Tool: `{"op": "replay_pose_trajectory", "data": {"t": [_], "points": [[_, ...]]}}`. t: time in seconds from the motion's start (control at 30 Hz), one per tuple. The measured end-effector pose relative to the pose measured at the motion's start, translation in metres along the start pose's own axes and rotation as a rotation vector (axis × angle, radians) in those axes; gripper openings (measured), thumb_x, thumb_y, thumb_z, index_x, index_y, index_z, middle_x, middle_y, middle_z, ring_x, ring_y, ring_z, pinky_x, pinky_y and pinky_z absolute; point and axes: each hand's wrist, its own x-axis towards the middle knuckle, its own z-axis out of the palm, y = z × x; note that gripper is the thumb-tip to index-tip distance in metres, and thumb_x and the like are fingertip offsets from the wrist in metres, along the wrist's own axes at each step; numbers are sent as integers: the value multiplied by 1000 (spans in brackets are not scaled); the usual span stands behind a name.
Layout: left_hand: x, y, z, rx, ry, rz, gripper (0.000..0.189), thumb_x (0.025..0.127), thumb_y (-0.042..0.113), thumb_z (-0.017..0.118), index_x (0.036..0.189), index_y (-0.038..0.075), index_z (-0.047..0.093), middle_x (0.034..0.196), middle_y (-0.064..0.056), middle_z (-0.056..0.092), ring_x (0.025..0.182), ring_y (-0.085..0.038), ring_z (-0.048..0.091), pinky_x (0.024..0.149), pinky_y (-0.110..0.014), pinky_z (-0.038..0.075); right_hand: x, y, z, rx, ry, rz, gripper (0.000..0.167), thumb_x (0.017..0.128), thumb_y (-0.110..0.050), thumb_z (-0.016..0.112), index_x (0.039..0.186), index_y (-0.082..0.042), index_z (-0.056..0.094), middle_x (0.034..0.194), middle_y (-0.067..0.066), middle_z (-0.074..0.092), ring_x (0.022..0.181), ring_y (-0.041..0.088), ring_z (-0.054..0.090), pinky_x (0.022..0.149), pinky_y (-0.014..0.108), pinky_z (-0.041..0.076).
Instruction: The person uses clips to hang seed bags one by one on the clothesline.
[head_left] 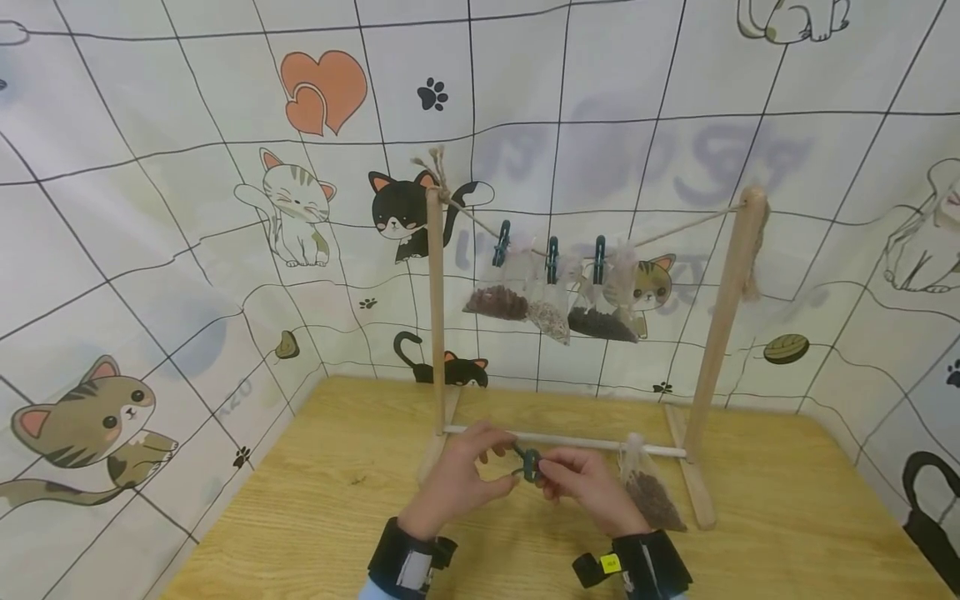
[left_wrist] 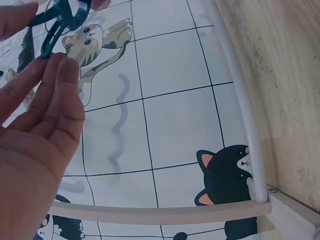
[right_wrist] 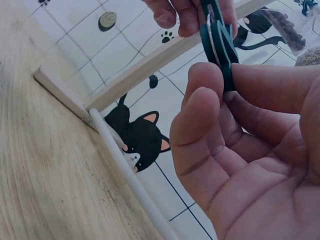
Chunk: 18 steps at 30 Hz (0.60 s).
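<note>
Low over the table, a dark green clothespin [head_left: 531, 465] is held between both hands. Its two handle ends spread toward my left hand [head_left: 467, 471], whose thumb and forefinger touch them from either side. My right hand [head_left: 588, 483] pinches the other end between thumb and fingers, as the clothespin [right_wrist: 220, 45] in the right wrist view also shows. Just beside the right hand, a small sheer bag [head_left: 654, 496] of brown bits leans against the rack's white lower bar. Part of that bag is hidden by the hand and wrist.
A wooden rack [head_left: 723, 333] stands behind the hands, with a sagging twine line [head_left: 690, 225] between its posts. Three clothespins [head_left: 552, 258] on the line hold sheer bags [head_left: 498, 302] of small dry bits. Behind is a cat-print cloth [head_left: 187, 275]; below, a wooden table [head_left: 300, 500].
</note>
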Motion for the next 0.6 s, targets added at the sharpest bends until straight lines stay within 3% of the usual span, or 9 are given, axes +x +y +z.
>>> {"op": "replay_pose_trajectory", "data": {"t": [0.13,0.4,0.6], "points": [[1,0,-1,-37,7,33,40,79,10,88,117,14,73,103,6,66,91,-14,60,75,-28,53,0,1,-1,31,-36,-7,26,107,-20,57,114,2,70,90,-2,71,77,10,65,71,29,56],[2,0,3,-68,60,141,36,77,5,86,109,9,72,95,4,66,85,-17,61,69,-31,54,2,-2,5,11,-52,-15,28,107,-19,58,113,5,70,88,-1,72,76,10,65,69,27,55],[2,1,3,-61,77,135,30,76,2,84,102,10,73,90,3,67,80,-14,59,68,-29,54,-1,-6,3,-89,-32,-10,36,106,-18,58,121,14,65,93,4,72,79,12,66,72,29,57]]}}
